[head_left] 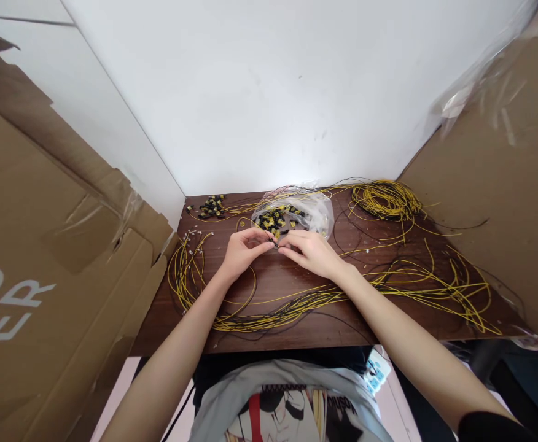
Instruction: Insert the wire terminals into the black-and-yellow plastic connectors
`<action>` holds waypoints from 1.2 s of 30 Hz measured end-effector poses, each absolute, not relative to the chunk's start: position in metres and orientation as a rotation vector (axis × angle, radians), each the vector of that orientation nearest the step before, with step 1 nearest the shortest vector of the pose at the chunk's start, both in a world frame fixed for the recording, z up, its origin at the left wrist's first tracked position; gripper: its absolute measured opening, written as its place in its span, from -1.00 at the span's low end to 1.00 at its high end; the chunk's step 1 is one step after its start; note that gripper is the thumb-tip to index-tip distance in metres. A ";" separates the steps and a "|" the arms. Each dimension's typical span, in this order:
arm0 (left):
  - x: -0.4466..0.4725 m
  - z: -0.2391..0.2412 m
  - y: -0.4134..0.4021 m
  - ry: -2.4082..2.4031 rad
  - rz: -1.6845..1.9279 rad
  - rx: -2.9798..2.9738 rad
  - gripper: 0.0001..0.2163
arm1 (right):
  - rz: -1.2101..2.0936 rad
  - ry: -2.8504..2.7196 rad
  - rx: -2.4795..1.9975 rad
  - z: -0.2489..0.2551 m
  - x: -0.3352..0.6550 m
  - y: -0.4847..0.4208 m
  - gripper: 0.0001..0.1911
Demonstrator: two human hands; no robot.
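My left hand (241, 250) and my right hand (311, 252) meet over the middle of a dark wooden table (296, 334). Both pinch a small dark part (276, 244) between their fingertips, with a thin wire running from it. Just behind the hands lies a clear plastic bag (317, 212) holding several small black-and-yellow connectors (273, 220). A long bundle of yellow and black wires (278, 313) lies across the table under my forearms.
A coil of yellow wires (386, 199) sits at the back right, more loops (453, 288) at the right and wires with white ends (186, 270) at the left. A small pile of connectors (210, 206) lies back left. Cardboard boxes (43, 258) (503, 184) flank the table.
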State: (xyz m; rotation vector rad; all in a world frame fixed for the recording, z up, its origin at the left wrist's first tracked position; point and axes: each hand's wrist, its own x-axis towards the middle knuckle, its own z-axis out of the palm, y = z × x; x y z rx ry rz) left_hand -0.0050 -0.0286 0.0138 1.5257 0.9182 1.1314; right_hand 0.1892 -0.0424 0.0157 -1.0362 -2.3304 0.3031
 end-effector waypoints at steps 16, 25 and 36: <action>-0.006 0.012 -0.025 1.039 1.086 1.539 -0.77 | 0.400 -2.327 -1.017 0.016 0.189 -0.041 -0.90; -0.005 0.016 -0.026 1.028 1.133 1.404 -0.77 | 0.448 -2.354 -0.990 0.021 0.194 -0.041 -0.90; -0.005 0.017 -0.027 1.046 1.177 1.470 -0.78 | 0.405 -2.197 -0.960 0.019 0.192 -0.042 -0.89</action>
